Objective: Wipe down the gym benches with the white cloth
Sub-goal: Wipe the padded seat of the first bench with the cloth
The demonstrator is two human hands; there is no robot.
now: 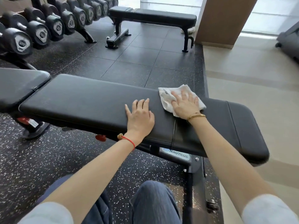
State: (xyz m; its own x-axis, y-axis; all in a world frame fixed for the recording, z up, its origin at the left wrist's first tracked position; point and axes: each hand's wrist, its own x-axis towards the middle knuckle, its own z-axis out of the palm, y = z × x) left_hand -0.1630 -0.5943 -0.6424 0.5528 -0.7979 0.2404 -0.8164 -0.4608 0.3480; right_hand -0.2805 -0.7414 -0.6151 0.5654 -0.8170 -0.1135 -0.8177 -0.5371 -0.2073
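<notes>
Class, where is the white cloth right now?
In the head view, the crumpled white cloth lies right of centre on the black padded bench, pressed under the right hand, beside the left hand.

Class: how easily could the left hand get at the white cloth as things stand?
Probably yes, easily. The left hand rests flat on the near bench beside the white cloth, with bare pad between them. However, the right hand presses flat on it.
</notes>
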